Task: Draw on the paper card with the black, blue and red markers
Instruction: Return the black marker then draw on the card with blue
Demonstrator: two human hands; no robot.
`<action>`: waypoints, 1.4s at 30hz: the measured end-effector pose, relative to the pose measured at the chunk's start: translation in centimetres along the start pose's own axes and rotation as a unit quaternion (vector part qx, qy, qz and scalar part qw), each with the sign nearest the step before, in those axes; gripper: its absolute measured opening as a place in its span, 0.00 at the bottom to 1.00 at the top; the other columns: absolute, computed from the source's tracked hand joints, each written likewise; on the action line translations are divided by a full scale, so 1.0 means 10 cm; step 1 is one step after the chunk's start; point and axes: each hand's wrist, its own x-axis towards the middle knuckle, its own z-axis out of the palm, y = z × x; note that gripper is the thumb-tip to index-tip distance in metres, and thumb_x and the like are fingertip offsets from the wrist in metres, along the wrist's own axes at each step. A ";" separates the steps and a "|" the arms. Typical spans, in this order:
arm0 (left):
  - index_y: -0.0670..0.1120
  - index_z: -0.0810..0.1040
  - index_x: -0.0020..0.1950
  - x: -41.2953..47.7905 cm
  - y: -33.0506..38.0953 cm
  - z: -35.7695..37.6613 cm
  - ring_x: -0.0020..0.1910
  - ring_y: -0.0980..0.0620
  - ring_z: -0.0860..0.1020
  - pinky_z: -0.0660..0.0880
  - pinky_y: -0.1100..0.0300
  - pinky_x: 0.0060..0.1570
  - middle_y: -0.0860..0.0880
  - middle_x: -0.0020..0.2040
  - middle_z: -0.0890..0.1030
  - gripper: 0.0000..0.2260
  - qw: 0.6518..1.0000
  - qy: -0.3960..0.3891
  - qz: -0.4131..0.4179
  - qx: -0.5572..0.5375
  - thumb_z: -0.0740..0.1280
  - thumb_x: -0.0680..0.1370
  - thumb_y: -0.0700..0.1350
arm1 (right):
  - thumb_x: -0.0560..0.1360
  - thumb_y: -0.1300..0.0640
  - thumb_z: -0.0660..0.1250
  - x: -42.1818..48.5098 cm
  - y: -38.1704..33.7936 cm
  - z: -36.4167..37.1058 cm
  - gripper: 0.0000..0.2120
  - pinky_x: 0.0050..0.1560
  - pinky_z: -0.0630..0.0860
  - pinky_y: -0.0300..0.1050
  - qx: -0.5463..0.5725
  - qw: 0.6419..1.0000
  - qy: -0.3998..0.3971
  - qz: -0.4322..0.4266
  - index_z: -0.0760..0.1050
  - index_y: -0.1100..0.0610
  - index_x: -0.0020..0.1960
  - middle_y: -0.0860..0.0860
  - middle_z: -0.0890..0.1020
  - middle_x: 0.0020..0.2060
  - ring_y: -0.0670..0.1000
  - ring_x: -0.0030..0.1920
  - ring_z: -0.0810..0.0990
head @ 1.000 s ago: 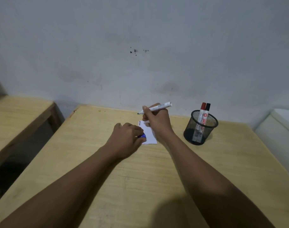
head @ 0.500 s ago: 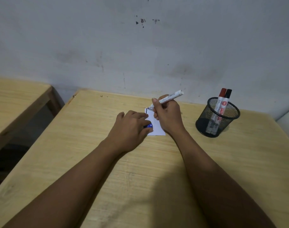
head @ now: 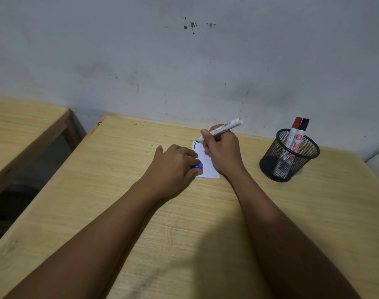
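Observation:
A small white paper card (head: 206,167) lies flat on the wooden table (head: 205,212), partly hidden by both hands. My right hand (head: 224,152) grips a white blue-ink marker (head: 222,129), its tip touching the card's far left corner beside a short dark stroke. My left hand (head: 175,167) rests on the card's left edge with the blue cap (head: 197,166) held in its fingers. The red marker (head: 294,133) and black marker (head: 303,126) stand capped in a black mesh cup (head: 289,157) to the right.
A stained grey wall rises right behind the table. A second wooden table (head: 22,130) stands to the left across a dark gap. A pale surface (head: 378,160) shows at the right edge.
The marker tip came down from above the card to its far left corner and left a short stroke. The left hand stayed put with the cap. The camera tilted downward.

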 end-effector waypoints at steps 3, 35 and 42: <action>0.56 0.82 0.59 0.00 0.01 -0.01 0.68 0.51 0.70 0.63 0.35 0.67 0.54 0.67 0.78 0.14 1.000 -0.001 0.000 0.001 0.60 0.80 0.57 | 0.81 0.51 0.67 0.01 0.01 0.00 0.11 0.45 0.83 0.52 -0.005 1.000 -0.001 -0.002 0.78 0.57 0.45 0.53 0.85 0.38 0.49 0.36 0.82; 0.56 0.81 0.61 0.00 -0.01 0.01 0.68 0.52 0.70 0.63 0.34 0.67 0.55 0.67 0.78 0.14 1.000 -0.002 0.001 0.000 0.61 0.80 0.57 | 0.81 0.51 0.66 0.00 0.01 -0.03 0.12 0.39 0.82 0.54 0.036 0.999 0.026 0.018 0.76 0.54 0.41 0.49 0.83 0.34 0.48 0.33 0.83; 0.55 0.81 0.60 -0.06 0.05 -0.01 0.65 0.53 0.73 0.66 0.37 0.64 0.55 0.66 0.79 0.14 0.999 0.032 -0.008 -0.027 0.62 0.79 0.56 | 0.80 0.52 0.69 -0.17 -0.16 -0.14 0.10 0.35 0.79 0.41 0.113 0.992 0.063 -0.001 0.77 0.55 0.41 0.50 0.82 0.33 0.43 0.30 0.81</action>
